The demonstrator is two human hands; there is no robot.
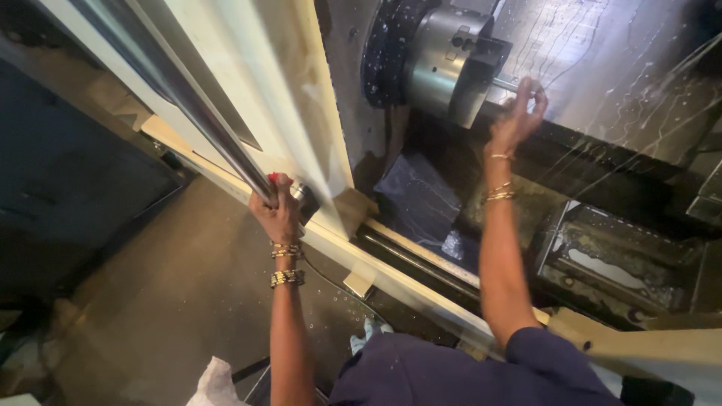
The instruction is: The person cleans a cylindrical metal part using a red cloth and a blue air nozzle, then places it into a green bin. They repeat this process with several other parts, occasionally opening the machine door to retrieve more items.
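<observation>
We hold the door and reach the chuck

Our left hand [277,214] grips the door handle bar [188,105]; our right hand [517,116] pinches the rod [505,85] in the chuck [444,56]. Next, we judge, ease it free.

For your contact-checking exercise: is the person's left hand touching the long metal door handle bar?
Touching. The head view shows the left hand wrapped around the lower end of the metal handle bar, with no gap visible.

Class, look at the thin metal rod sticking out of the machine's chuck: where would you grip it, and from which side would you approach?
Grip the thin metal rod on its free outer end, the only bare part, since the other end sits inside the chuck. Come from the open side facing away from the chuck face, probably with fingertips pinching across the narrow shaft. The right hand is already there; the left hand grips the door's long bar handle.
</observation>
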